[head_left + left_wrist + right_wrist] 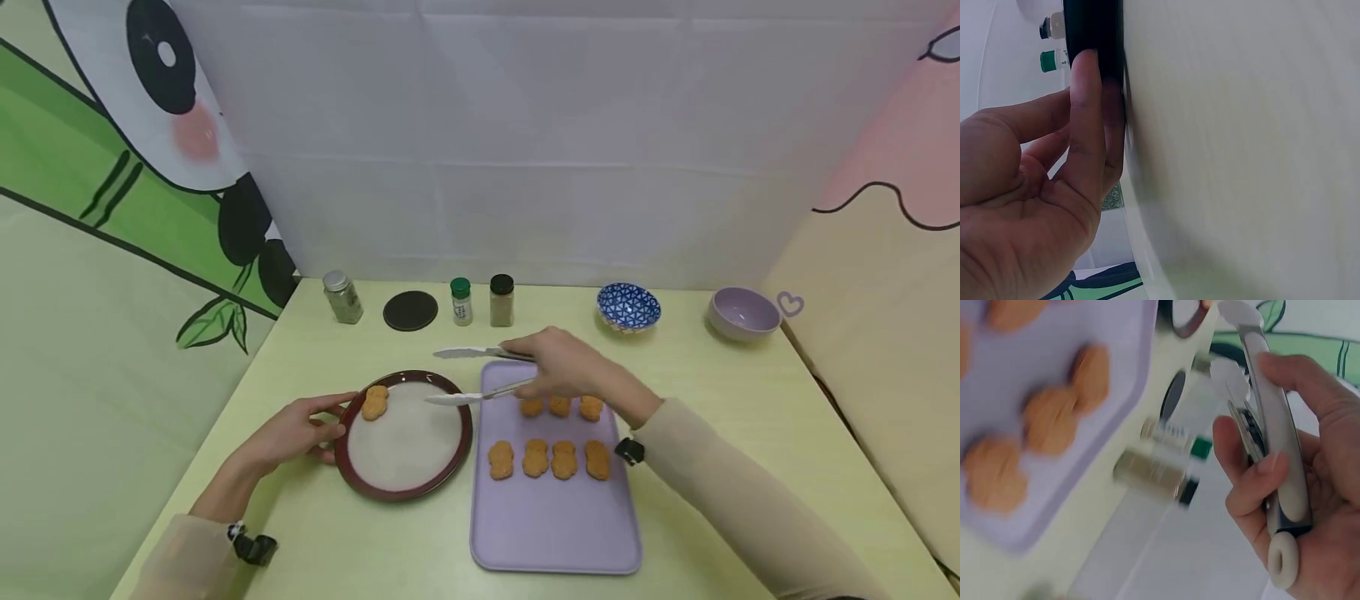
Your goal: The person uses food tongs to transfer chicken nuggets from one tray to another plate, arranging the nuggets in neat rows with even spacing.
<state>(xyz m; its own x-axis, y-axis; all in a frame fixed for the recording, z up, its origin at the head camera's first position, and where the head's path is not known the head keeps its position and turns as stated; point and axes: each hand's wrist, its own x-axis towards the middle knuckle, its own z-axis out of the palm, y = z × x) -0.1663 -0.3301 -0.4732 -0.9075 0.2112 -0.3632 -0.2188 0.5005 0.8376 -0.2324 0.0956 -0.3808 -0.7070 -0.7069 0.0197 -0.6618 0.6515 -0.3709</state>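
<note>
My left hand (294, 429) grips the left rim of a round plate (408, 446) with a brown border and pale centre. One golden chicken nugget (374, 403) lies at the plate's upper left. In the left wrist view, fingers and thumb meet the plate's dark edge (1094, 28). My right hand (564, 363) holds a pair of tongs (1279, 437) with pale handle covers and white tips. The arms of the tongs stand apart, with nothing between the tips, which point left over the plate. Below that hand, a lilac tray (555, 533) carries several nuggets (536, 458) in two rows.
Along the back stand a grey-lidded jar (343, 298), a black disc (410, 311), a green-capped bottle (461, 302) and a black-capped bottle (502, 302). Farther right are a blue patterned bowl (628, 307) and a purple bowl (742, 314) with a heart-shaped handle. A cloth backdrop (510, 142) rises behind.
</note>
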